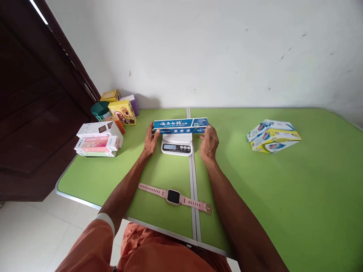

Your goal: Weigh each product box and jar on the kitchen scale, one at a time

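Observation:
A long blue toothpaste box (180,126) with white lettering lies level across the top of a small white digital scale (177,148). My left hand (151,139) grips the box's left end, thumb on the front and fingers behind it. At the right end, my right hand (209,143) is closed with its fingers curled and the thumb against the box. The scale's display is lit, but its digits are too small to read surely. A pink smartwatch (173,197) lies flat, strap spread out, between my forearms.
On the left of the green table (283,196) lie a white box (99,129) and a pink box (98,142), with a yellow box (122,112) and a green-lidded jar (100,110) behind. Yellow and white packages (274,136) stand at right. A wall runs behind.

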`<action>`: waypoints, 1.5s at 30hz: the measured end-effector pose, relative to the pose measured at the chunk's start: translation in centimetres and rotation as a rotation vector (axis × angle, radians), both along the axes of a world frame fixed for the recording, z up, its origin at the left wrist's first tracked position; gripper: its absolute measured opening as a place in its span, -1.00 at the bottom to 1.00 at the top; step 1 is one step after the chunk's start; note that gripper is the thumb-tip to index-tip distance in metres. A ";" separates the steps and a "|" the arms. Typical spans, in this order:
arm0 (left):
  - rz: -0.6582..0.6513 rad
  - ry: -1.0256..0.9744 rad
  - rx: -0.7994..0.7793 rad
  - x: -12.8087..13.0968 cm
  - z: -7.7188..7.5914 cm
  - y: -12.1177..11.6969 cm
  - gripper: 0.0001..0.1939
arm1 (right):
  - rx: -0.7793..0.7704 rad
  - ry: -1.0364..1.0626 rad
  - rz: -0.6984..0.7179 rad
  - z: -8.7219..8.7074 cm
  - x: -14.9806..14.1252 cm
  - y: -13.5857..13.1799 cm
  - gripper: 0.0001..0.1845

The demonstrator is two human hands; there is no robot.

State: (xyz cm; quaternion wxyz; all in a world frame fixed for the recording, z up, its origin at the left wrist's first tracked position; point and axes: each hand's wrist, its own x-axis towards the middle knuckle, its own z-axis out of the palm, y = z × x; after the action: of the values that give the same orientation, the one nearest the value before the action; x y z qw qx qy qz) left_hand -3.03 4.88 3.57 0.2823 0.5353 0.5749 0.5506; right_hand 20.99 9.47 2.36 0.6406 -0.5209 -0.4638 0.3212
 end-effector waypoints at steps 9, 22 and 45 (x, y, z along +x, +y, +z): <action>-0.001 0.830 0.020 1.6 4.1 1.5 0.01 | -0.009 0.006 -0.019 -0.4 0.2 0.0 -0.08; -0.329 1.074 -0.178 0.9 11.5 2.1 -0.46 | -0.065 -0.145 0.078 2.0 2.6 1.3 -0.16; 0.174 0.743 -0.384 -29.2 21.8 -11.4 -0.21 | 0.365 -0.408 0.805 11.1 -28.4 -1.3 -0.43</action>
State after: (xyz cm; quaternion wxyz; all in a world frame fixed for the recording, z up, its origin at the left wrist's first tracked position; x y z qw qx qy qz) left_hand -32.24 -6.56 25.38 0.1027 0.5845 0.7728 0.2251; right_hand -7.41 8.17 13.47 0.4423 -0.2318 -0.7934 0.3480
